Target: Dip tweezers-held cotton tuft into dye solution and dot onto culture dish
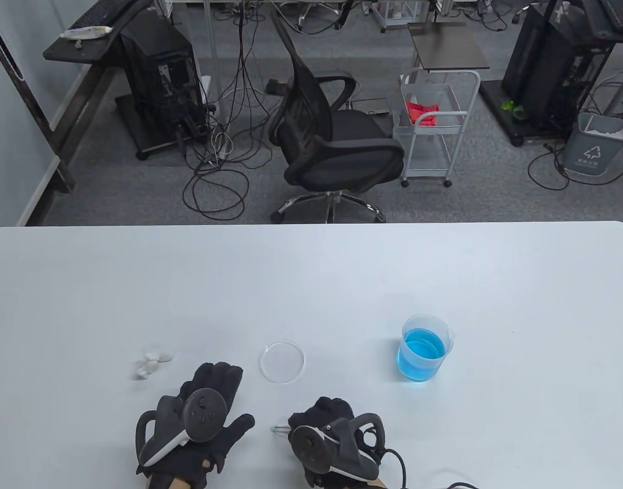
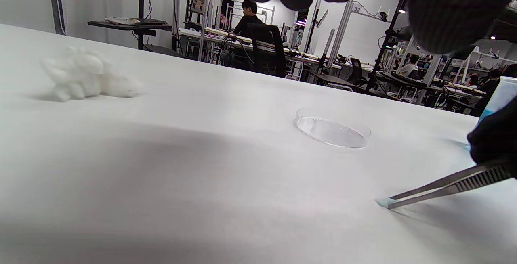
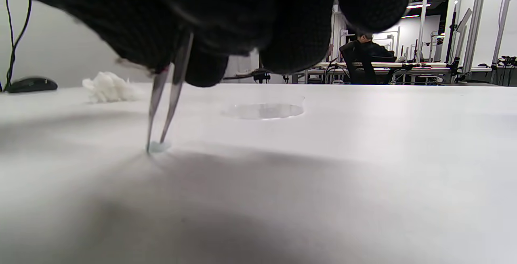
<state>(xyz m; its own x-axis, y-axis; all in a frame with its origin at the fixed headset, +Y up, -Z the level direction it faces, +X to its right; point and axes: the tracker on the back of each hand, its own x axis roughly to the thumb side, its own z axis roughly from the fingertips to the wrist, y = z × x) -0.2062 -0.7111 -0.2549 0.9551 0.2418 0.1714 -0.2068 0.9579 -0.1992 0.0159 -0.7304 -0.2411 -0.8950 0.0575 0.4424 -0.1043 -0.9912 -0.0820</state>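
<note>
My right hand (image 1: 326, 413) grips metal tweezers (image 1: 280, 429) low over the table near its front edge. The tweezer tips (image 3: 155, 145) touch the table with a small pale blue cotton tuft (image 3: 158, 147) between them; the tweezers (image 2: 448, 185) also cross the left wrist view. A clear culture dish (image 1: 282, 361) lies flat just beyond both hands. A beaker of blue dye (image 1: 422, 348) stands to the right. My left hand (image 1: 209, 392) rests flat on the table with spread fingers, holding nothing. Loose white cotton (image 1: 151, 360) lies to its upper left.
The white table (image 1: 311, 275) stretches far beyond the dish. Beyond its far edge stand an office chair (image 1: 332, 137), a white cart (image 1: 433, 127), computer towers and cables on the floor.
</note>
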